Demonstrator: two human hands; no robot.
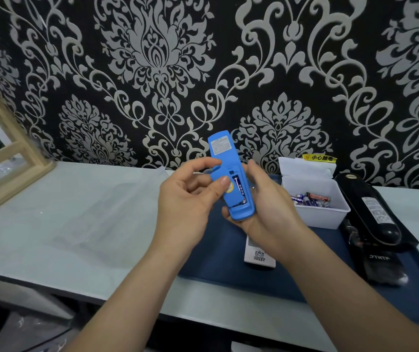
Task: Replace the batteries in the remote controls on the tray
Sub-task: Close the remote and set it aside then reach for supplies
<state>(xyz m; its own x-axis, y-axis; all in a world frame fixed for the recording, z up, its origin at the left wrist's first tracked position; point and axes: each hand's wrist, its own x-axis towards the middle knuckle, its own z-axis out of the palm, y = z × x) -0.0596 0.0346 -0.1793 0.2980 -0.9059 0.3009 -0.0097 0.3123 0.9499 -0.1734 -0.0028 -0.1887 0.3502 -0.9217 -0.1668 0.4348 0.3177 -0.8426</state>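
Progress is early: right hand [266,212] grips the open-backed blue plastic remote control [224,153], one battery [238,186] seated, left hand [188,199] seemingly pinching its cover [215,174].

Bright blue against black-and-silver damask.
At centre, a bright blue remote [224,171] with a dark blue battery [238,188]. Across the top, black wallpaper [152,59] with silver-grey floral scrolls. At lower right, a navy tray [330,262], white box [320,217] and black remote [370,207].

Pale, glossy worktop [51,237] against a patterned wall [152,72]. On the right part, a dark blue tray [213,260]; at the far left rear, a light wooden frame [13,153], foot touching the surface.
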